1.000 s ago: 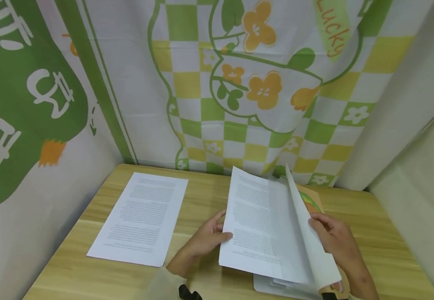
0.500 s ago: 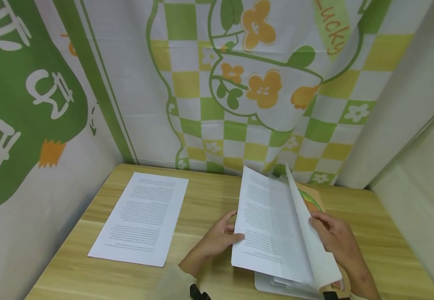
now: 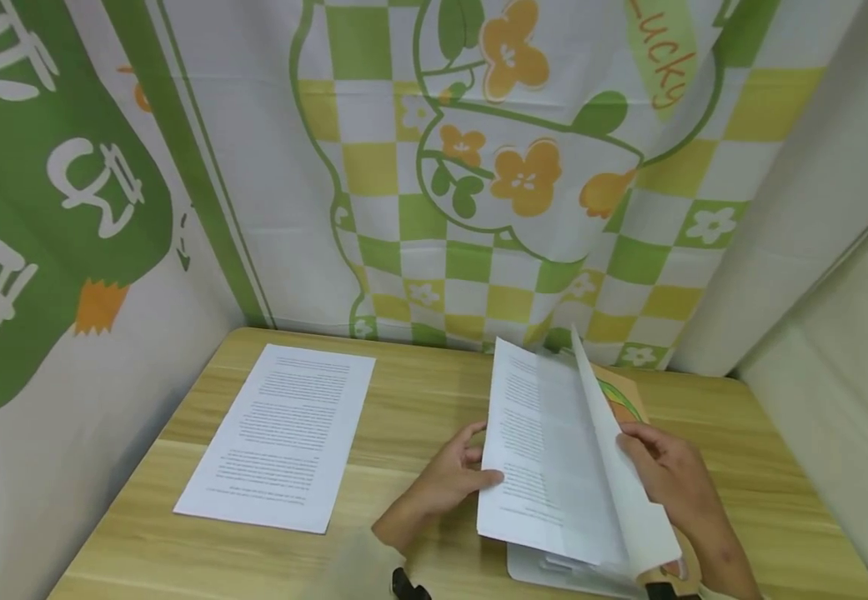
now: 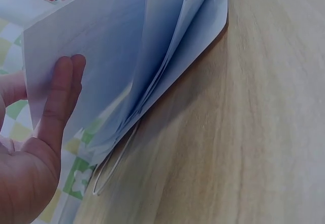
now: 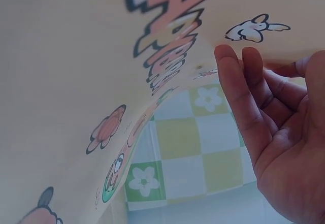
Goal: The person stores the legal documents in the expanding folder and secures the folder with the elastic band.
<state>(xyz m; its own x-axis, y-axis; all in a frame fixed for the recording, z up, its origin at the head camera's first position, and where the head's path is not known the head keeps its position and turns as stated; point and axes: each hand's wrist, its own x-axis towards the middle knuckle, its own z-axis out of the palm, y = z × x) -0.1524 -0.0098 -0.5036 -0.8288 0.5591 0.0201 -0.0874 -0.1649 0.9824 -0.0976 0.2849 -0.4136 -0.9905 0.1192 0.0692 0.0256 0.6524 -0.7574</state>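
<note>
Printed sheets (image 3: 527,454) and left hand (image 3: 449,477) sit farther right | its fingers pinch them; right hand (image 3: 677,482) pinches folder cover (image 3: 634,498) | I'd keep cover wide, sheets level

Left hand (image 3: 450,477) farther right; sheet (image 3: 516,450) too

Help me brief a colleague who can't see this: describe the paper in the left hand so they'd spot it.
On the right of the wooden table is a folder with its cover lifted. Left of that cover, the left hand pinches the printed page by its edge. Unlike the sheet lying flat farther left, it is raised.
</note>
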